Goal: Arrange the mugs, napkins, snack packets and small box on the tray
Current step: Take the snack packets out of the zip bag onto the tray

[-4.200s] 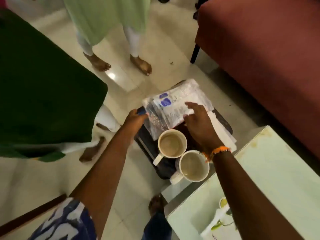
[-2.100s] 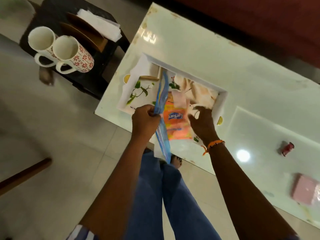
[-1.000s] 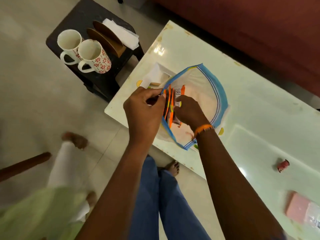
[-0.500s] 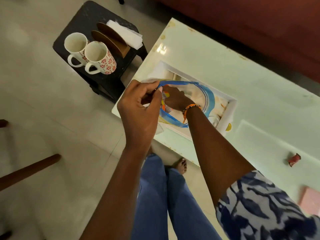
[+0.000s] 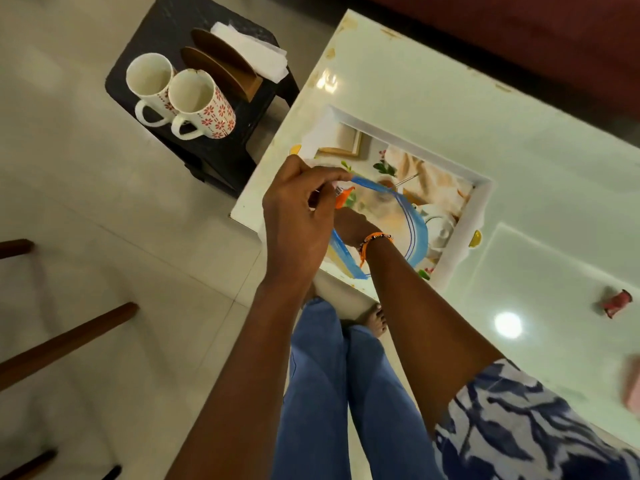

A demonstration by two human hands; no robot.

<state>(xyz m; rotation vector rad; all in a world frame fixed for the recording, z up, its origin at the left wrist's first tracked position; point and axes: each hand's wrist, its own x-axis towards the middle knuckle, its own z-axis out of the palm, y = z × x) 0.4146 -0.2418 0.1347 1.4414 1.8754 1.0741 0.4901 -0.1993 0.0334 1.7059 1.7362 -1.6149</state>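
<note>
Floor: pale glossy tiles (image 5: pixel 104 237) under a small black stool (image 5: pixel 221 147) and a white glossy desk (image 5: pixel 450 109); a dark red sofa runs along the top edge.
Tray: white rectangular tray with a printed floral base (image 5: pixel 481 209) sits on the desk near its left end; a small tan box (image 5: pixel 341 142) lies in its far-left corner.
Bag: clear plastic zip bag with a blue rim (image 5: pixel 412 223) is held open over the tray.
Left hand (image 5: pixel 298 216): fingers pinched together on the bag's blue rim, an orange snack packet (image 5: pixel 343 199) showing just beside the fingertips.
Right hand (image 5: pixel 349 225): reaches into the bag's mouth, mostly hidden behind the left hand; I cannot tell how its fingers stand. An orange beaded wristband (image 5: pixel 375 239) circles the wrist.
Mugs: two white mugs with red flower print (image 5: pixel 183 95) stand touching on the stool, handles toward the near side.
Napkins: white folded napkins (image 5: pixel 252 51) rest against a brown wooden holder (image 5: pixel 221 67) on the stool's far side.
Desk clutter: a small red crumpled wrapper (image 5: pixel 614 303) lies well apart to the right.
</note>
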